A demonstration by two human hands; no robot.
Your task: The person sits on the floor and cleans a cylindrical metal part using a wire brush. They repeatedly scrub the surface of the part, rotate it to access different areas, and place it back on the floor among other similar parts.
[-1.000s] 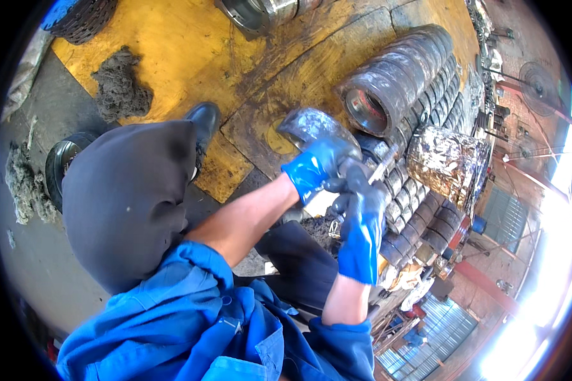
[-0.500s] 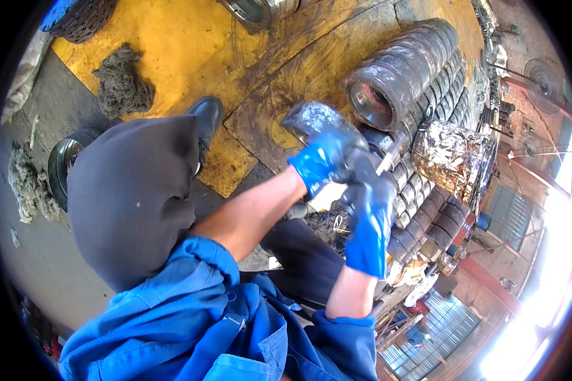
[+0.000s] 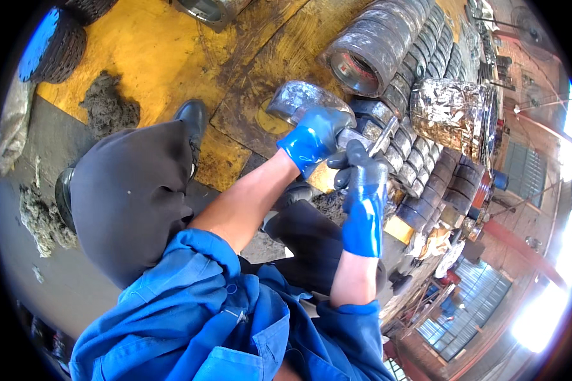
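Observation:
Both of my hands wear blue rubber gloves with dark, dirty palms and fingers. My left hand (image 3: 324,130) is closed beside a worn grey metal ring (image 3: 308,98), overlapping its near edge. A light grey, flat-sided piece (image 3: 353,138) shows just past the left fist; whether the fist holds it or the ring's rim I cannot tell. Nearer to me and to the right, my right hand (image 3: 363,171) is closed around a slim silvery metal rod (image 3: 384,135), which slants up and away from the fingers. Its lower end is hidden in the glove.
A row of large dark metal rings (image 3: 381,47) lies beyond my hands, with stacked smaller rings (image 3: 419,155) to the right. A paint-spattered drum (image 3: 448,114) stands behind them. Dark fibrous waste (image 3: 111,105) lies on the yellow floor plates (image 3: 171,57), near my boot (image 3: 192,120).
The view has shifted, moving the floor and rings within it. My hands, close together before, are now farther apart, and the right hand's grip on the rod shows more plainly.

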